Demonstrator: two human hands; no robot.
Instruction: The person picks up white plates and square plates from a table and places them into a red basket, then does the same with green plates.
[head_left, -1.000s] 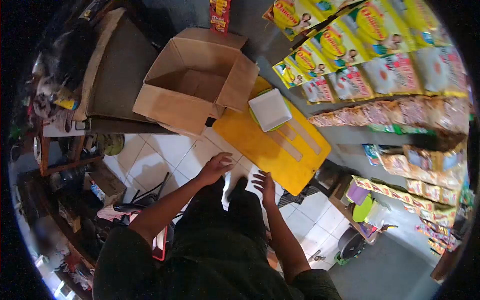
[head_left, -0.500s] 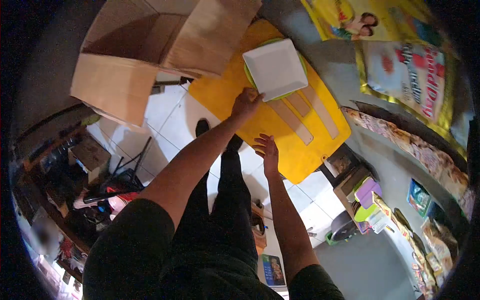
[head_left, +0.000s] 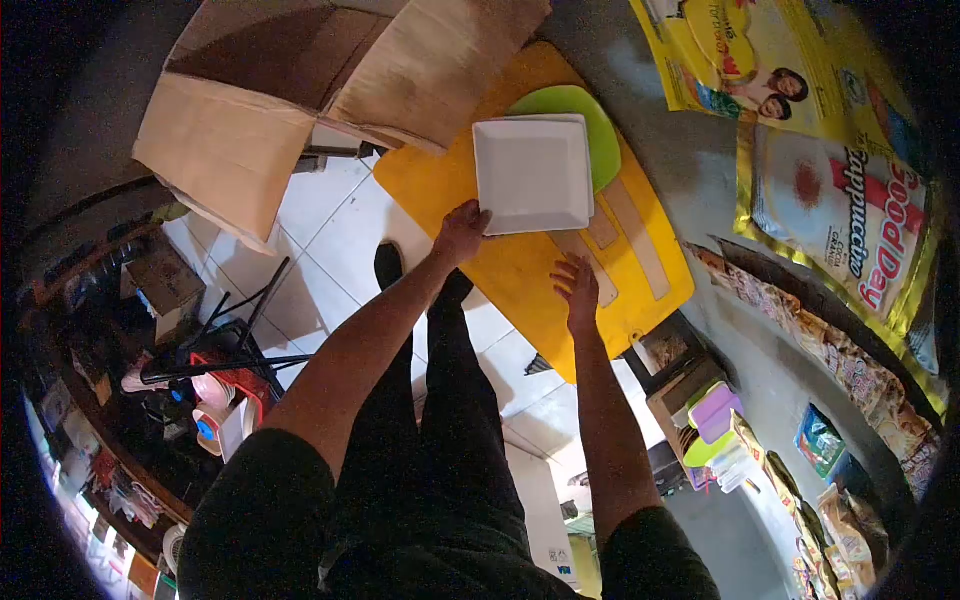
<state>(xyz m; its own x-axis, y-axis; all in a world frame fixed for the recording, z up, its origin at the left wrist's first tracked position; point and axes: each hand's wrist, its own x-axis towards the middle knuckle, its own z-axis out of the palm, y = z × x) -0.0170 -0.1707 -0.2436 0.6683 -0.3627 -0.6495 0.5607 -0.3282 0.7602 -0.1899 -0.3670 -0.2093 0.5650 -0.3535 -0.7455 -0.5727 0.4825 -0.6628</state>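
Note:
My left hand (head_left: 463,231) grips the lower left corner of a white square plate (head_left: 533,174). The edge of another white plate shows beneath its lower right corner. A green plate (head_left: 603,145) lies under and behind it on the yellow table (head_left: 430,190). My right hand (head_left: 577,284), fingers apart and holding nothing, hovers over the table to the lower right of the white plate, near the pale strips (head_left: 636,238) on the tabletop.
An open cardboard box (head_left: 225,130) stands at the upper left. Snack packets (head_left: 850,210) hang along the right wall. Purple and green plates (head_left: 713,412) are at the lower right. A red basket (head_left: 235,375) sits at left.
The white plate has shifted toward me and left with my left hand, uncovering more of the green plate. My right hand has moved right, over the table.

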